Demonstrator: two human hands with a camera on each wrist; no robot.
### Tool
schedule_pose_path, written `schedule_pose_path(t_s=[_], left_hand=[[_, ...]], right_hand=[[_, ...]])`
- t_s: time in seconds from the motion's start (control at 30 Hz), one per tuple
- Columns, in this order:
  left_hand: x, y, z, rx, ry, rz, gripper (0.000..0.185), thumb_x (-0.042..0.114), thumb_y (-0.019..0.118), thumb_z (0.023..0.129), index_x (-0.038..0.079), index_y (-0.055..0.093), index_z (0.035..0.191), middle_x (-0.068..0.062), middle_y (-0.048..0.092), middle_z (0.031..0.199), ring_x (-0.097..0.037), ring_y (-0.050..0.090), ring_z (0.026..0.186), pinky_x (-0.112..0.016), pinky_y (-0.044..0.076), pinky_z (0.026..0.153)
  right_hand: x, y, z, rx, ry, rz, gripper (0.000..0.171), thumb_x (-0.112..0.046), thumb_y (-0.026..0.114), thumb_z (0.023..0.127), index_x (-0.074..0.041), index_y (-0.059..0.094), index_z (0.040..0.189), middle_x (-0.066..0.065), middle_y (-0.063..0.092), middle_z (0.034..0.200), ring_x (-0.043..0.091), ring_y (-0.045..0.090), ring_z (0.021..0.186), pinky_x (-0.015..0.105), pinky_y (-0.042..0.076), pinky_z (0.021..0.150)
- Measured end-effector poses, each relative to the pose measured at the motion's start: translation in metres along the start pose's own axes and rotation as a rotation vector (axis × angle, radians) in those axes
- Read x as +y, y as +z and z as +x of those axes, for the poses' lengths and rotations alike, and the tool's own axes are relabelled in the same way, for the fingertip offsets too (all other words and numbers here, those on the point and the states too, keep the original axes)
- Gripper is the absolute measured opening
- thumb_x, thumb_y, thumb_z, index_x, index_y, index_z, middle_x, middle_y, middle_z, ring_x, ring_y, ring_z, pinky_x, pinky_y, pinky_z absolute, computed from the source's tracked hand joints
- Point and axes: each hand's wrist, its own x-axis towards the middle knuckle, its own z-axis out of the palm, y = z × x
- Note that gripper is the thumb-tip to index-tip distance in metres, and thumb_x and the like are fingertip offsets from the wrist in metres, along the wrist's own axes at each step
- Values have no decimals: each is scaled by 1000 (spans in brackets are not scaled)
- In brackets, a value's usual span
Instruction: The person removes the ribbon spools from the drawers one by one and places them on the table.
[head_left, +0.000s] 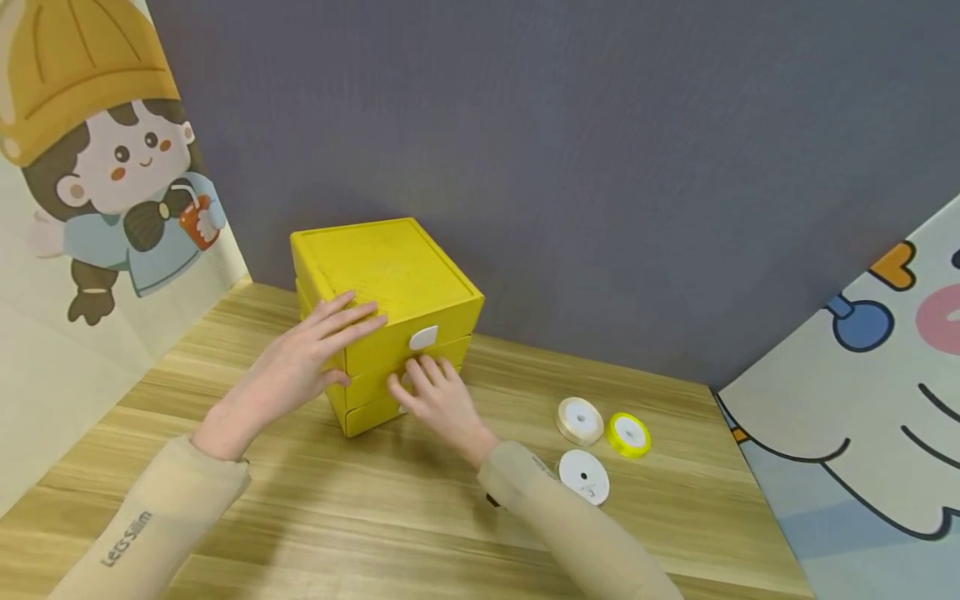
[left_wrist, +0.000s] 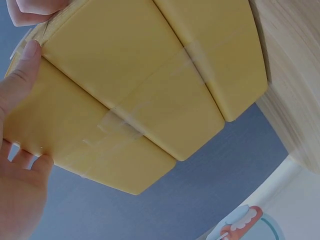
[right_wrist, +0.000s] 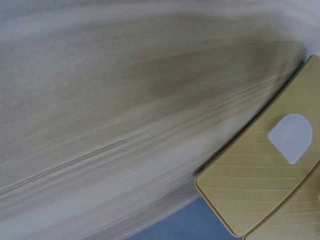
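Observation:
A yellow three-drawer box [head_left: 386, 271] stands on the wooden table, its drawers closed. My left hand [head_left: 311, 346] rests on its upper left front corner, fingers spread over the top and thumb down the side. In the left wrist view the thumb [left_wrist: 22, 75] lies against the yellow side wall [left_wrist: 135, 80], with clear tape across the drawer seams. At the front, my right hand [head_left: 446, 408] has its fingertips and thumb around the middle drawer's white handle, mostly hidden by them. The top drawer's handle [head_left: 423, 337] is just above. The right wrist view shows the bottom drawer's handle [right_wrist: 292, 137], no hand.
Right of the box lie a cream ribbon roll [head_left: 580, 420], a yellow ribbon roll [head_left: 629, 435] and a white spool [head_left: 584, 477], the spool beside my right sleeve. A small black thing [head_left: 492, 500] shows under that sleeve. A grey wall [head_left: 562, 167] rises behind the box.

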Motion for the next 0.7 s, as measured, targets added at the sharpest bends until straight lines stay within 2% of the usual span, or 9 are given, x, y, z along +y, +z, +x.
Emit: schedule_pose_path(t_s=[0.2,0.43,0.7], left_hand=[[1,-2,0,-13,-9,0,99,0,90,50,13,49,140,-10,50,144,-34,38,138,-49,34,116],[1,-2,1,-10,-11,2,99,2,90,50,13,49,139,-10,50,143,-34,38,138,-53,44,106],[2,-1,0,-6,-16,-5,100,1,90,50,15,49,140,-9,50,144,-32,37,140,-53,42,108]], right_hand=[[0,1,2,-4,4,-4,31,1,40,92,-25,57,95,-3,58,91,13,58,81,21,51,66],[0,1,1,-14,0,-16,32,2,39,93,-25,56,96,-3,57,91,12,57,82,21,51,66],[0,-2,0,-31,5,-11,32,0,38,95,-25,58,96,-4,58,92,12,58,84,22,52,68]])
